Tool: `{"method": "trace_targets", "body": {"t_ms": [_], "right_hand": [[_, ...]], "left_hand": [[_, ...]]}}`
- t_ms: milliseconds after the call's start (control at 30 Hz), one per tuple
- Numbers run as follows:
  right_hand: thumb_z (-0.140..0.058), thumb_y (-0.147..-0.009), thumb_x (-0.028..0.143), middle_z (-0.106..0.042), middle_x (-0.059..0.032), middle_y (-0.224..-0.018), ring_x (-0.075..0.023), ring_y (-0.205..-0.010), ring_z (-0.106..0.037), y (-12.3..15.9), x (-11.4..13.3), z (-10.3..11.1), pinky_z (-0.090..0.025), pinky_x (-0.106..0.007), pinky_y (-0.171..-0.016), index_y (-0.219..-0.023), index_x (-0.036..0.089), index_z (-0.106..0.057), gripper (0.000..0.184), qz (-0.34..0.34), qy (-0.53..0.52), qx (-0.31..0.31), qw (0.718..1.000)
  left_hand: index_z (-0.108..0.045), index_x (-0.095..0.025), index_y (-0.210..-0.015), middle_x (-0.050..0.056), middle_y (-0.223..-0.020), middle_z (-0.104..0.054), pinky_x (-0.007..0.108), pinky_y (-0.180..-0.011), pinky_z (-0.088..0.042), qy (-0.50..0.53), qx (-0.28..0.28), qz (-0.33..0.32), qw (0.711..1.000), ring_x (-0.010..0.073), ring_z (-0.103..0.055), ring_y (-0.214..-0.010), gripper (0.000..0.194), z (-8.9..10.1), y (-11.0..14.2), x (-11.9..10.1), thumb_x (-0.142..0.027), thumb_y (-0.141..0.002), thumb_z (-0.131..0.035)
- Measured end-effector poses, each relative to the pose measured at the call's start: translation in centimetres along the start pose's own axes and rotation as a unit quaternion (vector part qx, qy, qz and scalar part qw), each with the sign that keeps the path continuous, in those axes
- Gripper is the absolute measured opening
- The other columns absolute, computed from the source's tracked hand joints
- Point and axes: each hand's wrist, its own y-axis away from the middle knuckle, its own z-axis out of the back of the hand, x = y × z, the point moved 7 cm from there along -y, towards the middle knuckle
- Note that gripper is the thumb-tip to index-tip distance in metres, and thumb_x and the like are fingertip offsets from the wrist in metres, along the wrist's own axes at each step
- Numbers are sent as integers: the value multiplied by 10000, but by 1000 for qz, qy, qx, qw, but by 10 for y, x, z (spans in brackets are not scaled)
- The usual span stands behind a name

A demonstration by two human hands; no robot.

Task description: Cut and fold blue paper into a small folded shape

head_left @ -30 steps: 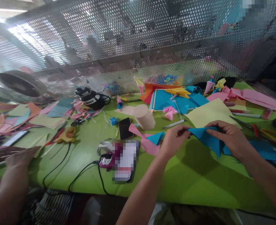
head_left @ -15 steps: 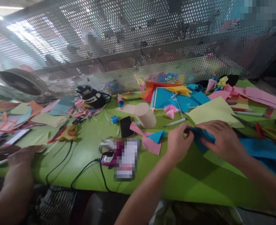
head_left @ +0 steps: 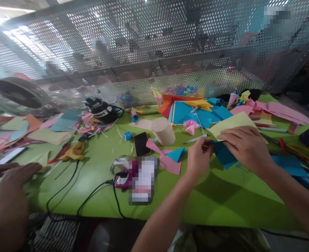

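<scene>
A piece of blue paper [head_left: 225, 155] is held between my two hands, just above the green tabletop. My left hand [head_left: 200, 154] pinches its left corner between thumb and fingers. Over its upper right side lie the bent fingers of my right hand [head_left: 245, 147], closed on the paper, with the thumb hidden. Behind my right hand is a sheet of pale yellow paper [head_left: 229, 122]. To the left of my hands lie a pink paper piece [head_left: 171, 166] and a folded blue paper triangle [head_left: 176, 154].
A cardboard roll [head_left: 163, 132] stands mid-table beside a dark phone [head_left: 142, 144]. Scissors [head_left: 301, 152] and blue sheets [head_left: 288, 165] lie at the right. Cables run from a power strip [head_left: 123, 180]. At the left are a co-worker's hands [head_left: 15, 176] and a yellow tool [head_left: 73, 153].
My right hand has shifted up slightly, over the pale yellow sheet's edge. The blue paper now hangs flatter and shows more of its face. The whole view has shifted a little.
</scene>
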Motion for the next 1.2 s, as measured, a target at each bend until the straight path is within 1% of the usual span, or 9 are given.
{"method": "trace_targets", "body": {"t_ms": [67,133,233,333,433,533,700,933,1200], "right_hand": [[-678,-931,188,-723,-102,-1295,-323,-1147,-669,5,8,14,-456,-471,-958,-1269,251,-696,344,-19,20,-59,998],[-735,-889,195,-749,-103,-1213,-308,-1090,-688,15,18,26,-474,-452,-946,-1227,253,-707,344,-34,-22,-117,992],[-725,-900,240,-764,-33,-909,-223,-856,-701,30,23,14,-514,-357,-788,-989,266,-737,93,-109,-210,-71,969],[-689,-916,443,-751,-38,-874,-210,-774,-686,46,11,-33,-506,-318,-640,-940,248,-736,202,-290,-437,28,851],[-731,-831,580,-707,-44,-719,-221,-733,-664,58,-5,-62,-512,-335,-646,-681,230,-688,383,-411,-564,-32,715],[-809,-761,545,-683,-24,-656,-208,-672,-629,68,-20,-69,-514,-356,-655,-636,238,-693,351,-486,-559,-98,665],[-879,-679,489,-717,1,-680,-207,-663,-645,72,-33,-58,-532,-372,-709,-660,252,-718,287,-503,-508,-109,691],[-835,-751,497,-733,-16,-725,-236,-719,-662,64,-39,-57,-532,-387,-757,-694,265,-714,268,-424,-449,-35,785],[-826,-751,514,-728,-22,-733,-230,-720,-644,65,-36,-61,-530,-363,-716,-684,256,-694,298,-427,-460,-4,778]], "left_hand": [[-627,-192,-986,33,-848,-720,254,-699,-535,10,-39,6,999,160,-698,-756,80,6,-1,3,-162,-918,-598],[-606,-194,-980,33,-845,-718,253,-703,-523,9,-79,11,997,159,-697,-766,72,13,-2,3,-157,-929,-571],[-585,-194,-961,31,-839,-719,244,-692,-497,-2,-116,8,993,153,-684,-757,55,19,1,-2,-154,-923,-578],[-593,-193,-1005,52,-938,-743,255,-728,-505,-14,-112,-22,993,153,-688,-801,100,14,6,-11,-138,-924,-573],[-608,-204,-1051,85,-1152,-747,305,-860,-533,-20,-67,-70,995,189,-708,-1009,190,0,13,-19,-85,-914,-554],[-628,-217,-1045,79,-1219,-743,350,-940,-538,-23,-6,-80,996,221,-701,-1118,243,-16,16,-20,-46,-888,-557],[-667,-198,-1133,71,-1115,-754,352,-939,-547,57,76,-32,995,214,-716,-1039,409,-27,11,-12,6,-799,-545],[-681,-138,-1138,106,-1099,-748,320,-892,-537,233,110,98,961,206,-701,-1004,336,-29,3,6,-89,-814,-607],[-660,-136,-894,34,-787,-716,269,-730,-547,217,68,150,962,146,-712,-732,137,-30,1,23,-76,-778,-701]]}}
